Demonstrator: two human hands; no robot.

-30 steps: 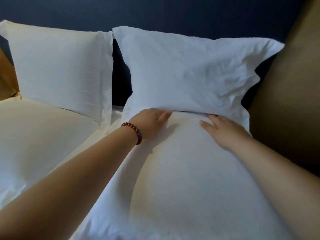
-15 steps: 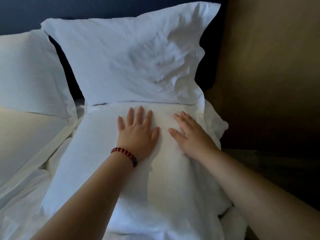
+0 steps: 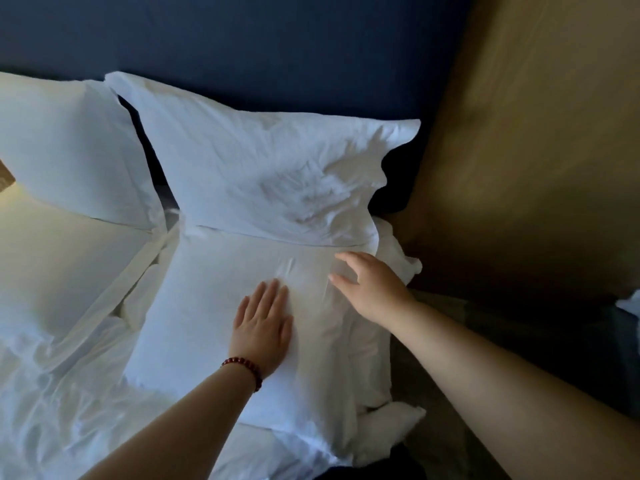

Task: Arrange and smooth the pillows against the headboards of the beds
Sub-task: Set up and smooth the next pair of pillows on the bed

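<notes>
The flat pillow [image 3: 214, 306] is lying at the head end of the bed, along its right edge, with its far side tucked against the foot of the upright pillow [image 3: 263, 161] that is leaning on the dark blue headboard [image 3: 242, 46]. Half a second ago you were pressing both hands side by side near that far seam; now you are drawing your left hand [image 3: 263, 327] back toward you, palm down and fingers straight, flat on the middle of the pillow. Your right hand [image 3: 372, 289] is sweeping out toward the pillow's far right corner, fingers spread and holding nothing, and I cannot tell whether it is brushing the cloth or hovering just above it. That looks like a smoothing stroke working outward from the centre, so the flat pillow is probably close to done, though a small crease is showing between your hands. The upright pillow is carrying heavy wrinkles across its right half, so it likely needs your attention next. The second upright pillow [image 3: 69, 143] is standing at the headboard to the left, and the sheet [image 3: 52, 393] toward the bed's left side is lying rumpled.
</notes>
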